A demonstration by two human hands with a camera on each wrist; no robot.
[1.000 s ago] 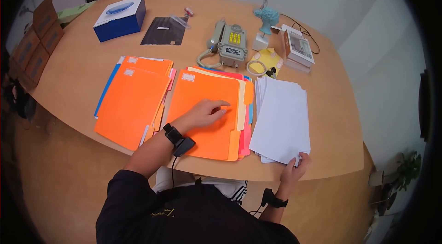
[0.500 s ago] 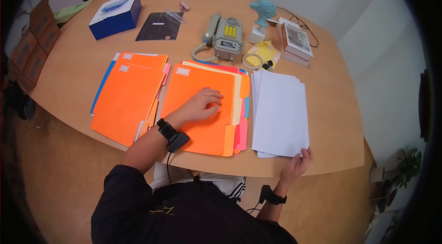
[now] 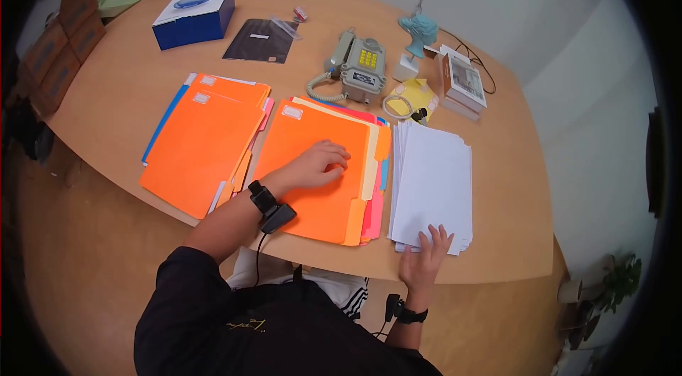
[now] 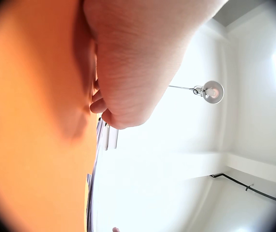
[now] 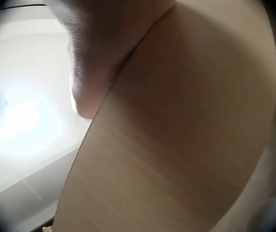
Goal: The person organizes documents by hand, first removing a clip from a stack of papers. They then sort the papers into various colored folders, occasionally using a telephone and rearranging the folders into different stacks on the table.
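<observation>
In the head view my left hand (image 3: 316, 165) rests on the middle stack of file folders, its fingers loosely bent over the orange folder (image 3: 312, 205) on top. Cream, pink and blue edges stick out on that stack's right side. The left wrist view shows the same hand (image 4: 133, 63) low over the orange surface. My right hand (image 3: 423, 262) is at the near edge of a stack of white paper (image 3: 437, 177), fingers spread and lying over the bottom sheets. The right wrist view has only part of that hand (image 5: 99, 53), beside the wooden table (image 5: 176, 145).
Left of the middle stack lies another stack of orange folders (image 3: 202, 142). Farther back are a blue-and-white box (image 3: 193, 17), a black folder (image 3: 259, 42), a grey telephone (image 3: 359, 71), a tape roll (image 3: 396, 107), a teal bust (image 3: 418, 31) and books (image 3: 462, 85).
My right hand has let go of the paper's near right corner and moved left along the bottom edge. My left hand stays on the middle folders, its pointing index finger now bent.
</observation>
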